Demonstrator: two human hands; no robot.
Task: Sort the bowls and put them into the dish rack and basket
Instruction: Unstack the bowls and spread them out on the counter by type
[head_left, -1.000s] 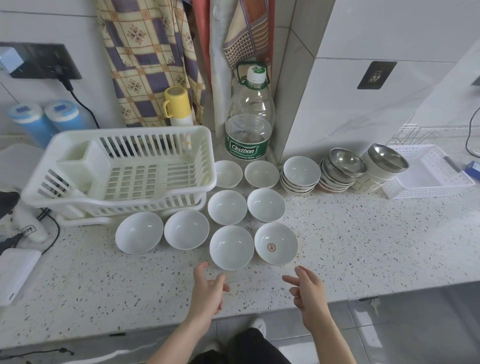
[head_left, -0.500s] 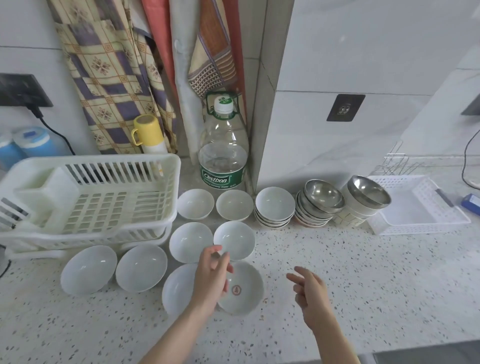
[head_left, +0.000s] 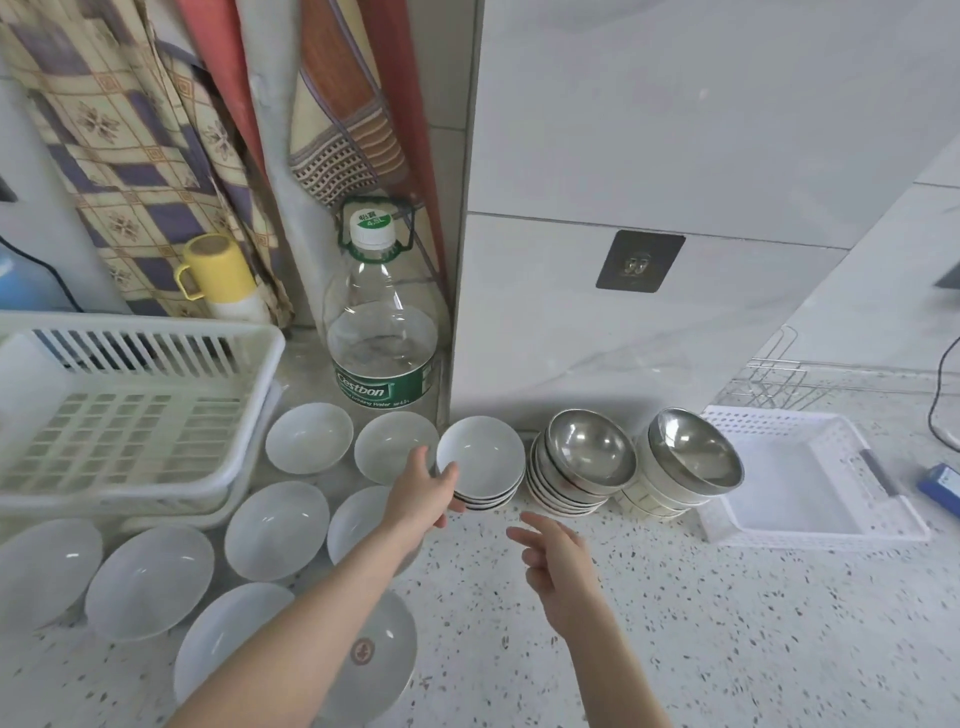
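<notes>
Several loose white bowls (head_left: 278, 530) lie on the speckled counter in front of the white dish rack (head_left: 130, 415) at the left. One nearer bowl (head_left: 374, 660) has a red mark inside. A small stack of white bowls (head_left: 483, 460) stands by the wall corner, and my left hand (head_left: 421, 493) grips its left edge, thumb on the rim and fingertips under the side. Right of it stand two stacks topped by metal bowls (head_left: 589, 460) (head_left: 696, 454). The white basket (head_left: 810, 486) sits at the far right. My right hand (head_left: 561, 569) hovers open above the counter, holding nothing.
A large water bottle (head_left: 382, 353) and a yellow cup (head_left: 215, 270) stand behind the bowls, under hanging cloths. A wire rack (head_left: 779, 379), a cable and a blue box (head_left: 940, 486) are beyond the basket. A hook plate (head_left: 639, 262) is on the wall.
My left hand has reached forward and right, from above the loose bowls to the stacked white bowls, and taken hold of their edge. The view has moved closer; my right hand drifted slightly forward.
</notes>
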